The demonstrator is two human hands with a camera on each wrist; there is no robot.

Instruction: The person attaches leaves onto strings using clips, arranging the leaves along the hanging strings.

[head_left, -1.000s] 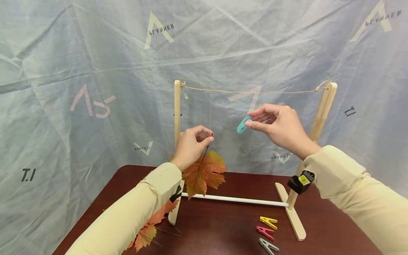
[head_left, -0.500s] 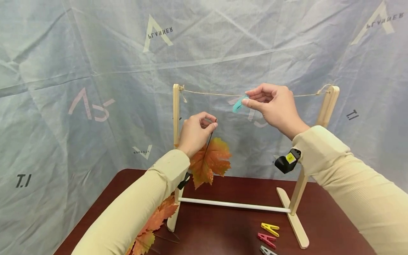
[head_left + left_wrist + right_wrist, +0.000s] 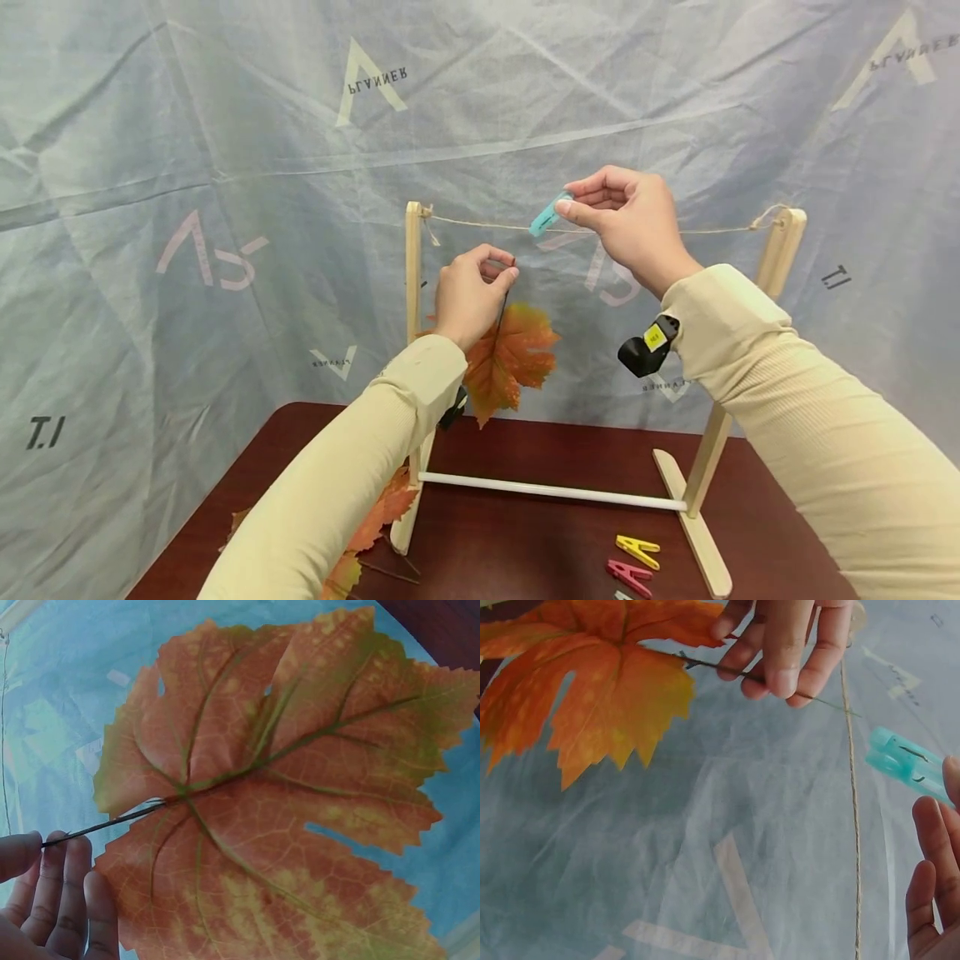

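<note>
My left hand [image 3: 474, 293] pinches the dark stem of an orange artificial maple leaf [image 3: 513, 354] between thumb and fingertips, just below the twine [image 3: 480, 223]. The leaf hangs down from the stem and fills most of the left wrist view. In the right wrist view the stem's thin tip overlaps the twine. Higher and to the right, my right hand [image 3: 637, 223] holds a turquoise clothespin [image 3: 550, 214] by one end between thumb and fingers. The clothespin's far end points down and left, overlapping the twine in the head view and beside it in the right wrist view.
The twine spans two wooden posts [image 3: 414, 283] joined low down by a white rod [image 3: 551, 490]. A yellow clothespin [image 3: 638, 550], a red one [image 3: 628, 575] and a partly cut-off grey one lie at the front right. More leaves [image 3: 382, 512] lie beneath my left forearm.
Both hands have risen toward the twine, the left one carrying the leaf up and slightly right. My right hand has brought the turquoise clothespin up and left to the twine's height.
</note>
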